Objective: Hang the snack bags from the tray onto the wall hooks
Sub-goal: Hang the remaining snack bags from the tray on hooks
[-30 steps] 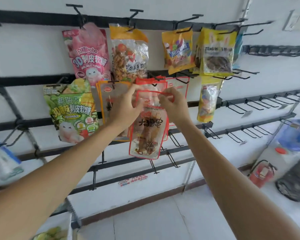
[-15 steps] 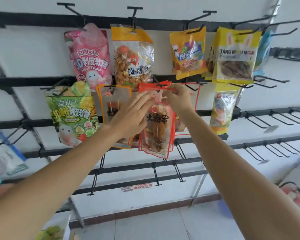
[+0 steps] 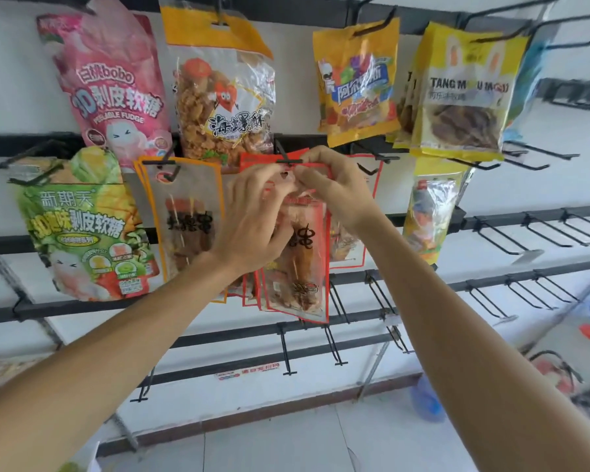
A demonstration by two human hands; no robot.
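- Plain white wall (image 3: 14, 80) crossed by black rails (image 3: 218, 338) fills the view, with pale floor tiles (image 3: 286, 444) at the bottom.
- At the middle, one black hook (image 3: 288, 161) juts out from a rail.
- Straight down under that hook hangs a red-edged snack bag (image 3: 304, 267). Its top edge is right at the hook's crossbar tip, but I cannot tell whether its hole is threaded on.
- Just below-left of the hook, the left hand (image 3: 252, 219) pinches the bag's top between thumb and curled fingers.
- Just right of the hook, the right hand (image 3: 334, 189) pinches the same top edge.
- Left of the hook hangs an orange-edged bag (image 3: 184, 216), with a green bag (image 3: 82, 226) farther left.
- Above-left of the hook hang a pink bag (image 3: 116, 90) and a clear bag (image 3: 222, 97), and above-right hang yellow bags (image 3: 358, 80).
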